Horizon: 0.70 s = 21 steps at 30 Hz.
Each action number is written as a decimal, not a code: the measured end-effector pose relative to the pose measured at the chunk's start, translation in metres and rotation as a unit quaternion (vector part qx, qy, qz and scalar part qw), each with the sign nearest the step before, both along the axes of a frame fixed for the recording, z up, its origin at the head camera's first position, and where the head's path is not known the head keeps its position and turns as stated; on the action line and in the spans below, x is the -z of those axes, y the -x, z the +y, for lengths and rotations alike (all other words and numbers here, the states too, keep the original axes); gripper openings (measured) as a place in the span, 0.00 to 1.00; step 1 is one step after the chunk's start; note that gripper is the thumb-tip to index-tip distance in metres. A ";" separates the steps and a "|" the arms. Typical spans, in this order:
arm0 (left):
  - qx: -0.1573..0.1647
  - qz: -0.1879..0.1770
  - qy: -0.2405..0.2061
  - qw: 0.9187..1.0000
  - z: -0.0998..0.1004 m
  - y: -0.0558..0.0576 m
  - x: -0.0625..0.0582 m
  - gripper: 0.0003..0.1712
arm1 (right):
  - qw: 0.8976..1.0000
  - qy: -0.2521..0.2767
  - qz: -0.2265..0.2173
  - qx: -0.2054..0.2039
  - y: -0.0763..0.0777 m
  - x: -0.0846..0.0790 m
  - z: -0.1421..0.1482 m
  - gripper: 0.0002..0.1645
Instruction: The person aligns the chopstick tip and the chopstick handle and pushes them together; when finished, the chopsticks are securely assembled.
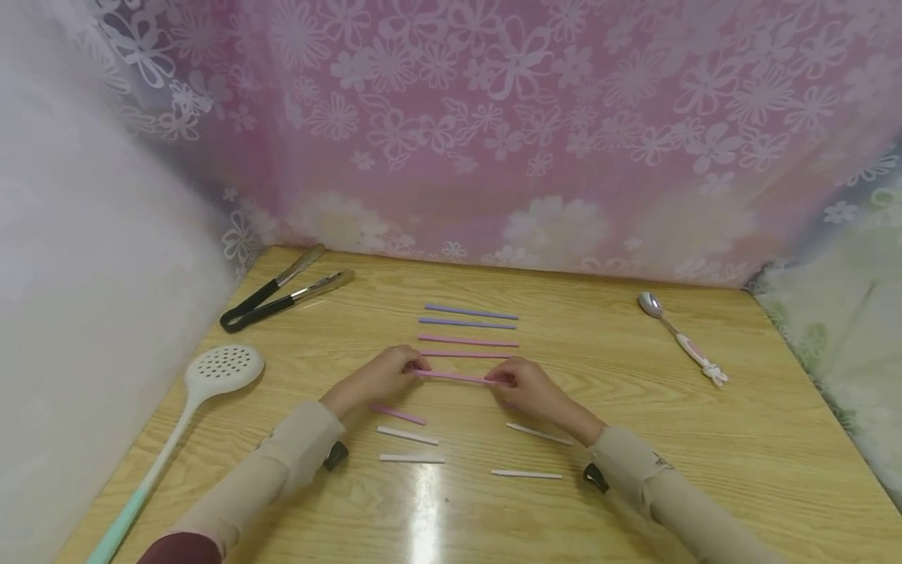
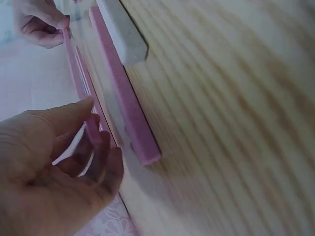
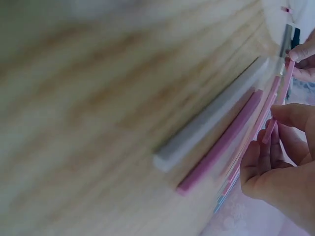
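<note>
Both hands hold one long pink stick (image 1: 454, 377) level, just above the table. My left hand (image 1: 380, 380) pinches its left end between thumb and fingers. At the other end, my right hand (image 1: 532, 388) pinches it the same way. Beyond the hands lie two pink sticks (image 1: 468, 341) and two blue sticks (image 1: 468, 323), roughly parallel. Nearer to me, a shorter pink stick (image 1: 398, 413) lies by the left wrist, with white sticks (image 1: 412, 459) below it. The right wrist view shows another pink stick (image 3: 221, 142) beside a white stick (image 3: 211, 115) under the right hand.
Metal tongs with black handles (image 1: 264, 305) lie at the back left. A slotted skimmer (image 1: 224, 370) with a green handle stretches along the left side. A spoon (image 1: 680, 337) with a rabbit-ended handle lies at right. Flowered cloth (image 1: 451, 157) hangs behind the wooden table (image 1: 599, 517).
</note>
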<state>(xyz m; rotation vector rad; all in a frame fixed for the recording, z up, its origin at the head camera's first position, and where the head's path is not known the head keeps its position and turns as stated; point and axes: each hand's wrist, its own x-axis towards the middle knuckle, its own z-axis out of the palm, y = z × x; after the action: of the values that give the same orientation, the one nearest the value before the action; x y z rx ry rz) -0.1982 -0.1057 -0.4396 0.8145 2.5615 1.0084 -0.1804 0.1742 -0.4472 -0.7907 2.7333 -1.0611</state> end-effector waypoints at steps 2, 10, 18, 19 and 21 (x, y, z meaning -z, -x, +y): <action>-0.012 -0.011 0.007 1.000 -0.001 0.001 0.000 0.09 | 1.000 -0.011 0.004 -0.005 0.004 0.000 -0.004 0.07; -0.031 -0.019 0.017 0.999 -0.005 0.008 0.003 0.09 | 0.999 -0.031 0.006 0.007 0.016 0.004 -0.015 0.06; -0.025 -0.019 0.011 0.999 -0.008 0.011 0.006 0.09 | 0.999 -0.029 -0.004 0.017 0.020 0.007 -0.017 0.05; -0.026 -0.019 0.009 0.999 -0.008 0.011 0.007 0.09 | 0.999 -0.028 -0.004 0.018 0.020 0.006 -0.017 0.05; -0.024 -0.018 0.007 1.000 -0.008 0.012 0.007 0.09 | 0.999 -0.028 -0.003 0.019 0.020 0.007 -0.017 0.05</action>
<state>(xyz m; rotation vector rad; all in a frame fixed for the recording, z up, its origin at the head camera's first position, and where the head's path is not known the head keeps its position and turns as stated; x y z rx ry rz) -0.2099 -0.1138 -0.4468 0.7264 2.5663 1.0087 -0.2004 0.1573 -0.4539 -0.7296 2.7699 -0.9886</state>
